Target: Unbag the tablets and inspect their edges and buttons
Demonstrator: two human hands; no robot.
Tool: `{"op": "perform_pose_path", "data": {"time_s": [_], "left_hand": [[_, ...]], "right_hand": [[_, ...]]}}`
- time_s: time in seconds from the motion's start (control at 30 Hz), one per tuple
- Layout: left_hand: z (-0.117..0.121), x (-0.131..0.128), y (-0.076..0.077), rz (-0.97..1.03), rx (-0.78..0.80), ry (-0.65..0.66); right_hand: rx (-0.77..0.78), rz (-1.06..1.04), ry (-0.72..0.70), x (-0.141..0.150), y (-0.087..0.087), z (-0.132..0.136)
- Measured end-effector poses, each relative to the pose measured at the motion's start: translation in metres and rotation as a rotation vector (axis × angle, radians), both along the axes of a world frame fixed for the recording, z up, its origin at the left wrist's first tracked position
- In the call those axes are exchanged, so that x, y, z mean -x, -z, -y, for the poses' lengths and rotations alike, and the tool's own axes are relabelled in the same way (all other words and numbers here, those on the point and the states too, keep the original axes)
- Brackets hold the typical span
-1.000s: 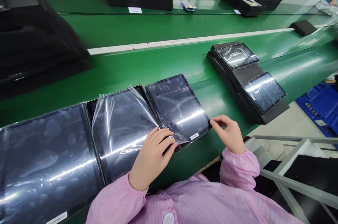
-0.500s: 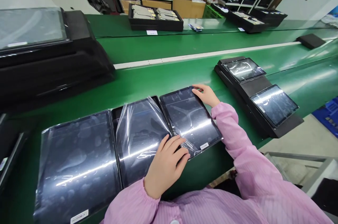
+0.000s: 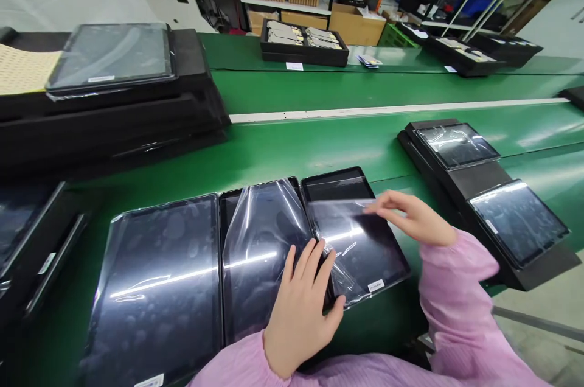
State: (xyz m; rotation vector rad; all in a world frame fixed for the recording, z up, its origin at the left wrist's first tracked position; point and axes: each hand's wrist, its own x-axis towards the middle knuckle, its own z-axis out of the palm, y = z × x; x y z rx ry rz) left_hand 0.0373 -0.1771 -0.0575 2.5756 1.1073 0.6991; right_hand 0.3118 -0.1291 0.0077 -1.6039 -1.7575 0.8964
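Three tablets lie side by side on the green belt. My right hand (image 3: 413, 216) pinches the top edge of the clear protective film (image 3: 340, 209) on the right tablet (image 3: 335, 180), whose upper screen is bare. Spread and flat, my left hand (image 3: 303, 305) rests over the seam between that tablet and the middle tablet (image 3: 255, 289); its fingertips touch the film's lower left part. Wrinkled film on the middle one is skewed, baring an upper corner. The left tablet (image 3: 159, 289) is covered by film with bubbles under it and has a white label at its lower edge.
Two tablets lie on a black foam tray (image 3: 460, 183) to the right. A black stack (image 3: 196, 80) at the left carries another film-covered tablet (image 3: 114, 55). Across the green belt (image 3: 283, 149) stands a black box (image 3: 303, 55) of packed pieces, with shelves behind.
My right hand has drawn the film's top edge down and toward me, uncovering the right tablet's upper screen. My left hand stays by the seam, fingers more spread. The view has shifted left.
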Motion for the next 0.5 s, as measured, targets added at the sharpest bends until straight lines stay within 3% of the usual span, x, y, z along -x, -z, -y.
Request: {"op": "perform_pose_path", "data": {"time_s": [0.13, 0.3, 0.4, 0.5], "left_hand": [[-0.002, 0.003, -0.006, 0.039, 0.061, 0.000], [-0.005, 0.004, -0.011, 0.174, 0.113, -0.031], [-0.004, 0.001, -0.010, 0.232, 0.094, -0.075], [-0.002, -0.002, -0.005, 0.249, 0.057, -0.105]], "right_hand": [[0.165, -0.173, -0.051, -0.031, -0.017, 0.035], [0.212, -0.319, -0.252, -0.056, -0.016, 0.043], [0.104, -0.521, -0.469, -0.051, -0.015, 0.035], [0.111, -0.683, -0.712, -0.026, -0.017, 0.029]]}}
